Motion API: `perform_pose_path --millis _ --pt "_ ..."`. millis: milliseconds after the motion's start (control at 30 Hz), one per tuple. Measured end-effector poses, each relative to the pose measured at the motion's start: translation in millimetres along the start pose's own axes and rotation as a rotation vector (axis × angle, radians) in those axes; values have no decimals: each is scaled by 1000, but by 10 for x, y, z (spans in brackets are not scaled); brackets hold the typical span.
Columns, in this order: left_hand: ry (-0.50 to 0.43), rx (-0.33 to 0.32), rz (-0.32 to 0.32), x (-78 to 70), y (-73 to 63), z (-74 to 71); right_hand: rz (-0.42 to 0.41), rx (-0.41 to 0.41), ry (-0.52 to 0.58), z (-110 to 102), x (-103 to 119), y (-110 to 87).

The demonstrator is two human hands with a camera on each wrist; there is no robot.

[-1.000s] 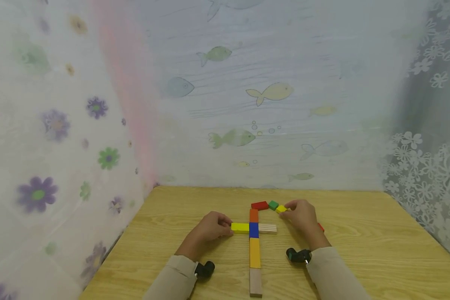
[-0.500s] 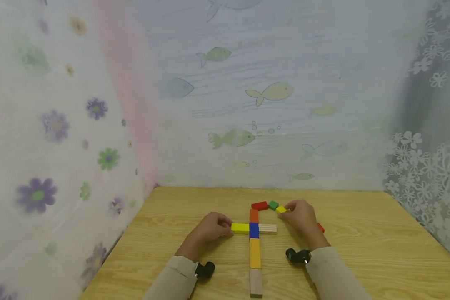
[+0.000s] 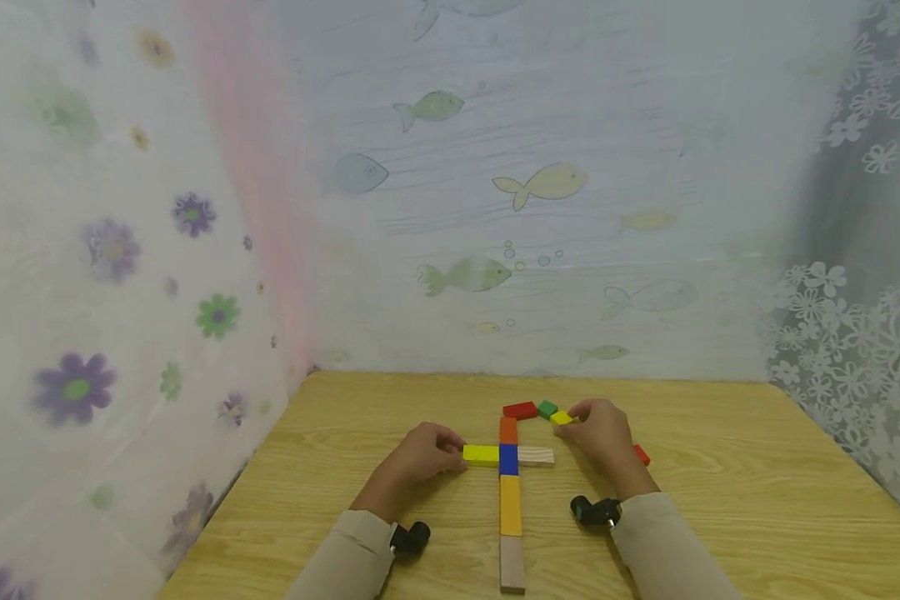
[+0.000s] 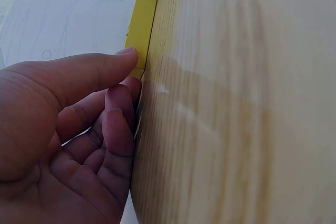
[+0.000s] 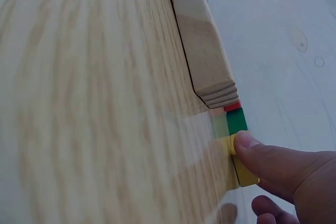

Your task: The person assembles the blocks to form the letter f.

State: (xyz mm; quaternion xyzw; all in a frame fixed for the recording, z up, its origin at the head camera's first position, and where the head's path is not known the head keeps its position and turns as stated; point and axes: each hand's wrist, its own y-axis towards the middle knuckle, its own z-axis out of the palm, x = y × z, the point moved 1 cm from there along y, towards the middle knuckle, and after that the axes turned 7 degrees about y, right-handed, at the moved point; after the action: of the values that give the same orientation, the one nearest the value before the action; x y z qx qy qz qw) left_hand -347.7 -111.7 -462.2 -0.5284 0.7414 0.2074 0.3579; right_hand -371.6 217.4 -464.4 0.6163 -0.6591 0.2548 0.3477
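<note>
My left hand (image 3: 424, 454) pinches the outer end of a long yellow block (image 3: 481, 455), its thumb on top in the left wrist view. That block meets a blue block (image 3: 508, 459), with a plain wood block (image 3: 536, 456) on the other side. My right hand (image 3: 598, 433) pinches a small yellow block (image 5: 244, 169) between thumb and fingers, right up against a green block (image 3: 547, 409). Left of the green one lies a red block (image 3: 520, 410), angled close above an orange block (image 3: 508, 431). The right fingertips are partly hidden behind the small yellow block.
Below the blue block, an amber block (image 3: 510, 505) and a pale brown block (image 3: 512, 564) continue the column toward me. Another red block (image 3: 642, 455) shows partly behind the right wrist. The wooden table (image 3: 757, 483) ends at a fish-patterned wall (image 3: 450, 225).
The right hand has shifted the small yellow block very slightly left, toward the green one. The left hand and the other blocks stay where they were.
</note>
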Motion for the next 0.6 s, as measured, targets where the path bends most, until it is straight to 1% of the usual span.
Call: perform_pose_path --millis 300,600 --pt "-6 0 -8 5 7 -1 2 -4 -13 -1 -2 11" --pt "3 -3 0 12 14 -3 -2 -22 -22 0 0 17"
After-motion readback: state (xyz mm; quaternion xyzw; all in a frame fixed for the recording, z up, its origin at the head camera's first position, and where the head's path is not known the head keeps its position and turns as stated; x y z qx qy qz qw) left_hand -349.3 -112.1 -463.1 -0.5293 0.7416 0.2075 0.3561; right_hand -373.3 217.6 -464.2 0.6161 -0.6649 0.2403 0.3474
